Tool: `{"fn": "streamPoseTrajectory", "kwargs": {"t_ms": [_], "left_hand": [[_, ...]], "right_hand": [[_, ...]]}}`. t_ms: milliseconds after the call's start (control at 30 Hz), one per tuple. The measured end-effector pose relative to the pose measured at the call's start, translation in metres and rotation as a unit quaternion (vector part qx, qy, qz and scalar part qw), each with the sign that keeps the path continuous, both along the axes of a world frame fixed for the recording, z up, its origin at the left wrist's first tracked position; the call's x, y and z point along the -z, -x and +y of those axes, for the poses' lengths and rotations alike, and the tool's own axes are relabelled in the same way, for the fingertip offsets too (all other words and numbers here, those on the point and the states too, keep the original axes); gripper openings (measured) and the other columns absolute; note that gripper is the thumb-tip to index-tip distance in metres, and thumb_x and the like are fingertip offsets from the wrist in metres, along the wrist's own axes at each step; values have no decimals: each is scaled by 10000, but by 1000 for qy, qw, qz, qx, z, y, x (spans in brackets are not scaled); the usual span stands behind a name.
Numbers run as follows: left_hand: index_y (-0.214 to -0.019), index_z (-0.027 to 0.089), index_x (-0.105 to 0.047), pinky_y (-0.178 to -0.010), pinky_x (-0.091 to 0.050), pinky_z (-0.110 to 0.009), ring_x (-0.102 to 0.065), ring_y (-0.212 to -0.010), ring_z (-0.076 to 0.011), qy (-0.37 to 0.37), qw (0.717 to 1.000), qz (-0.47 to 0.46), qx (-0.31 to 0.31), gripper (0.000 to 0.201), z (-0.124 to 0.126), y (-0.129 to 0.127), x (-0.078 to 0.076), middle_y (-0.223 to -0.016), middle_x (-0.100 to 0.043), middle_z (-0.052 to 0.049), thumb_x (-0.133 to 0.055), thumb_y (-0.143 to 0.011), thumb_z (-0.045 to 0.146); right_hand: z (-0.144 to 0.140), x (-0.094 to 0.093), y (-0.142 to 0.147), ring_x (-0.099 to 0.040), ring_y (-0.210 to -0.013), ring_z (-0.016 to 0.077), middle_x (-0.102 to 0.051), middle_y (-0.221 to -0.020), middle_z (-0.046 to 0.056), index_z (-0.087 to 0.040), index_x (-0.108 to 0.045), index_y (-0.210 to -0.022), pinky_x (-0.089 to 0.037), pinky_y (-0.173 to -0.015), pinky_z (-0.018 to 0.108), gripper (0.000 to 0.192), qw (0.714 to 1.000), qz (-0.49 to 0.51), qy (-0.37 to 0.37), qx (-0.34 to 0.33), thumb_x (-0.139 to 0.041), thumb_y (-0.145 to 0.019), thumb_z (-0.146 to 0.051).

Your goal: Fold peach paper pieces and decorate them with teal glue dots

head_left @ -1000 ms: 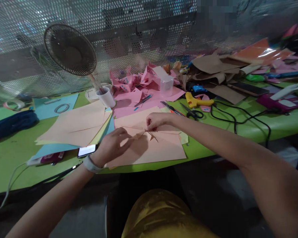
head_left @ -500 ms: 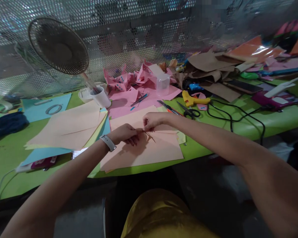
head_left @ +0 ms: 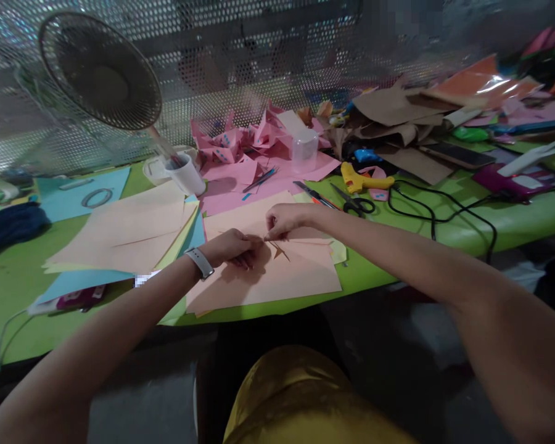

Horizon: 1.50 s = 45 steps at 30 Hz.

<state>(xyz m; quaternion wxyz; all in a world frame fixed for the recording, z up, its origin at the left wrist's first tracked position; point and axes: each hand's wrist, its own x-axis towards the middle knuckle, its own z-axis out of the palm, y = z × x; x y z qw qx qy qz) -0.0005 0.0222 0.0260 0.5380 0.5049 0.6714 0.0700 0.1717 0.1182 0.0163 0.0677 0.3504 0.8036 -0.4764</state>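
Observation:
My left hand (head_left: 235, 248), with a light watch on its wrist, is closed with the fingertips pinched together. My right hand (head_left: 284, 221) is also in a pinch, its fingertips almost meeting those of the left. Between them is a small brownish-peach folded paper (head_left: 278, 249) with thin pointed ends sticking out; my fingers cover most of it. Both hands are just above peach paper sheets (head_left: 300, 280) lying near the table's front edge, and they cast a shadow there.
A yellow glue gun (head_left: 361, 180), black scissors (head_left: 354, 202) and a cutter knife (head_left: 315, 195) lie beyond my right forearm. Left are stacked paper sheets (head_left: 115, 231), a white cup (head_left: 188, 177) and a fan (head_left: 102, 74). Pink folded papers (head_left: 229, 145) are piled behind.
My hands stay close together, still pinching the small paper, with only slight finger movement. The pointed ends show a little more now. The view has shifted slightly.

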Motion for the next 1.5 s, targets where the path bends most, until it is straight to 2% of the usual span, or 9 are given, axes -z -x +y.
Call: {"fn": "streamPoseTrajectory", "kwargs": {"t_ms": [133,433,600,800,1067,1233,1300,1400,1500], "left_hand": [[-525,151,-620,-520,-433,-257,-533,-430,-113,2,1000,25,10,442,-10,5,-2,-481,-636,-46,-660,-817,480],[-519,150,-625,-466,-380,-233,-546,-418,-114,5,999,37,25,590,-31,29,5,-489,-646,-61,-641,-752,691],[-560,154,-617,-453,-393,-231,-548,-406,-116,12,1000,9,25,594,-46,40,-2,-483,-643,-49,-666,-694,730],[-606,153,-614,-416,-375,-209,-534,-404,-100,-78,996,-34,-30,577,-41,46,-16,-486,-628,-25,-684,-696,719],[-637,145,-635,-400,-344,-195,-554,-417,-100,-133,984,-96,-67,540,-19,47,-17,-509,-633,-31,-700,-720,675],[-699,135,-655,-495,-447,-228,-625,-521,-140,-187,963,-138,-136,589,-14,38,-21,-606,-683,-69,-642,-749,722],[-860,137,-699,-629,-527,-268,-698,-739,-193,-192,951,-194,-148,598,-12,29,-17,-829,-746,-112,-650,-746,722],[-1092,214,-687,-810,-546,-292,-660,-1040,-211,-188,913,-325,-161,568,-6,12,-5,-1182,-701,-88,-758,-709,628],[-1024,200,-702,-693,-524,-223,-667,-830,-139,-160,879,-391,-219,432,3,-3,11,-1039,-719,-49,-782,-743,519]], "right_hand": [[-2,-1,-1,-549,-526,103,-600,-527,-24,-137,-644,-639,-465,-591,238,191,1000,3,1,-1,-767,-743,-240],[-4,1,-1,-543,-529,101,-586,-525,-25,-127,-636,-659,-469,-588,235,173,1000,7,0,18,-751,-761,-207],[-4,3,-2,-586,-568,105,-642,-607,5,-122,-647,-736,-471,-597,220,211,1000,12,0,26,-759,-776,-296],[-7,-4,-4,-633,-752,165,-728,-865,75,-142,-688,-876,-378,-583,229,338,973,-9,-229,0,-788,-741,-435],[-26,-16,-4,-603,-744,160,-730,-855,56,-172,-707,-855,-307,-583,248,108,949,-59,-309,-21,-615,-832,-224],[-19,-22,-12,-594,-695,147,-719,-781,34,-169,-690,-779,-323,-579,243,113,947,10,-310,83,-636,-816,-262],[-18,-27,-12,-595,-682,145,-712,-761,25,-173,-677,-762,-328,-577,243,100,933,32,-327,147,-644,-804,-256],[-26,-31,-6,-604,-682,154,-715,-761,21,-184,-681,-789,-328,-575,248,70,907,32,-366,207,-643,-799,-243],[-38,-27,2,-633,-728,169,-730,-793,24,-197,-702,-882,-358,-602,252,120,898,64,-384,205,-619,-853,-279]]}}
